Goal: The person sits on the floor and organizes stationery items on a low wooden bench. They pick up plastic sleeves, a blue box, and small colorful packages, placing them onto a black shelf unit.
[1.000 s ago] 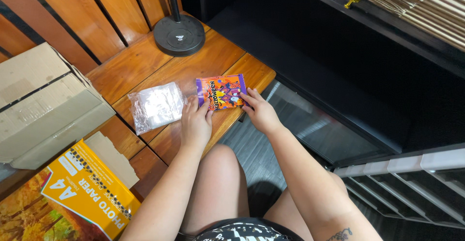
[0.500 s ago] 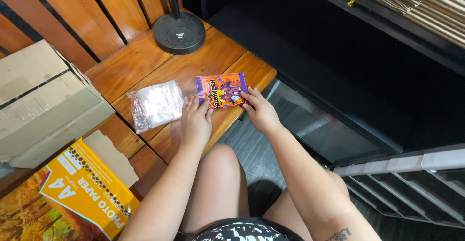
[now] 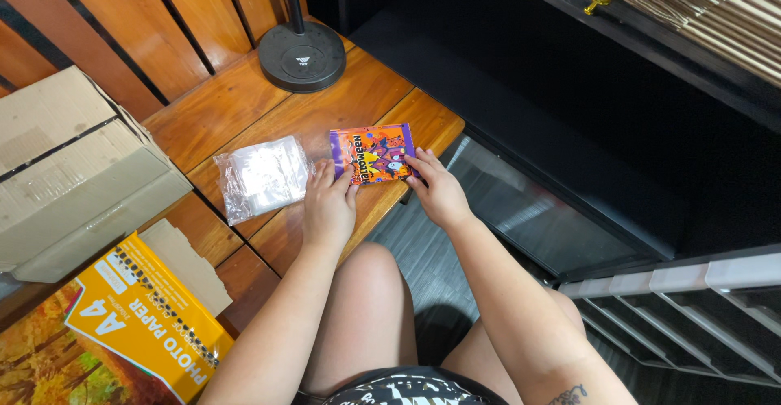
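Almost nothing has changed over the last second: both hands stay at the same small orange and purple packet (image 3: pixel 374 154), which lies flat in the middle of the frame, near the front edge of the wooden tabletop (image 3: pixel 244 108). The packet has not moved in any way I can see, and it seems to be only steadied, not lifted. The left hand (image 3: pixel 329 203) rests palm down on the wood, with its fingertips touching the lower left edge of the packet; it is not closed around anything. The right hand (image 3: pixel 435 187) is at the right edge of the packet, with fingers bent and pressing or lightly pinching that edge, but I cannot tell if the thumb goes under it. Just beside the left hand, a little to the left of the centre, lies a clear plastic bag (image 3: pixel 262 177), apart from the packet by a narrow gap. In the upper middle stands a round black lamp base (image 3: pixel 302 54). At the left edge is a cardboard box (image 3: pixel 73 173), and in the lower left corner a yellow box of photo paper (image 3: pixel 130 332).
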